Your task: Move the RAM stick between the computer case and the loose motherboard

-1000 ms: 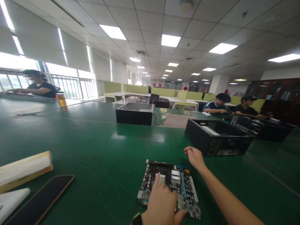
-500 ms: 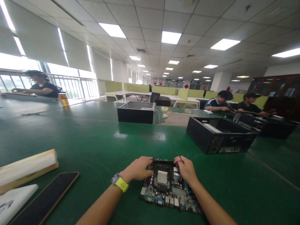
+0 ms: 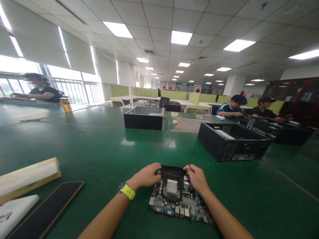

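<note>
A motherboard (image 3: 183, 201) lies flat on the green table, its port side toward me and a square silver processor (image 3: 171, 187) in its socket. Along its far edge runs a long dark strip, apparently a memory stick (image 3: 171, 170). My left hand (image 3: 146, 175), with a yellow-strapped watch on the wrist, pinches the strip's left end. At the other end, the fingers of my right hand (image 3: 196, 177) are closed. A thin dark tool (image 3: 190, 167) pokes up from that same hand; its kind is unclear. Whether the strip sits in a slot is hard to see.
Open black computer cases stand at the back centre (image 3: 144, 120) and right (image 3: 234, 142). To the left lie a dark phone-like slab (image 3: 50, 209), a white box (image 3: 17, 212) and a long pale block (image 3: 28, 177). Other people sit at the far left and far right.
Both hands have shifted slightly away from me, and more of the dark strip's face shows between them. The motherboard stays in place; the view has moved slightly.
</note>
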Available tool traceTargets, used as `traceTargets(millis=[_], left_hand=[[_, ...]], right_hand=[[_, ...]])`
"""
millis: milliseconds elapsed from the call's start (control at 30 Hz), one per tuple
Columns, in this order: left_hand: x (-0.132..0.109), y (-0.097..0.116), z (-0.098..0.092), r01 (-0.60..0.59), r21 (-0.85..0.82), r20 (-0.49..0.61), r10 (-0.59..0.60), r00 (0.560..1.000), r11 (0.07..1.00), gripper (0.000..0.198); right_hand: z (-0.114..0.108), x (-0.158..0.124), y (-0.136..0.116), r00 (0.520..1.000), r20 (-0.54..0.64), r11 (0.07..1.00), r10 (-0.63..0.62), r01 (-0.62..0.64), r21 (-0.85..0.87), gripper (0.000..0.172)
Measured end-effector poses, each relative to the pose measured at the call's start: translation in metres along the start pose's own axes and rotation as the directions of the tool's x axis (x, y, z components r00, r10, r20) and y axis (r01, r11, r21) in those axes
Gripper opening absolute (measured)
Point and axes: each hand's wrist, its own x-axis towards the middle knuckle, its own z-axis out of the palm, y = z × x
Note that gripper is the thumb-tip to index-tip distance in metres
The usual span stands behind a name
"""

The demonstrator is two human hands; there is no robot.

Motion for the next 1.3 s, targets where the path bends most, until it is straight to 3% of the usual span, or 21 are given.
traceTargets(millis=[1100, 1300], left_hand=[[-0.003, 0.007, 0.005, 0.053, -0.042, 0.041, -0.051, 0.998, 0.998, 0.053], [-0.005, 0.012, 0.003, 0.059, 0.014, 0.031, -0.059, 0.998, 0.998, 0.049]], right_hand=[[0.001, 0.001, 0.0, 1.0, 0.012, 0.999, 0.004, -0.004, -0.054, 0.03], [0.001, 0.001, 0.0, 1.0, 0.019, 0.998, -0.006, 0.007, -0.066, 0.03]])
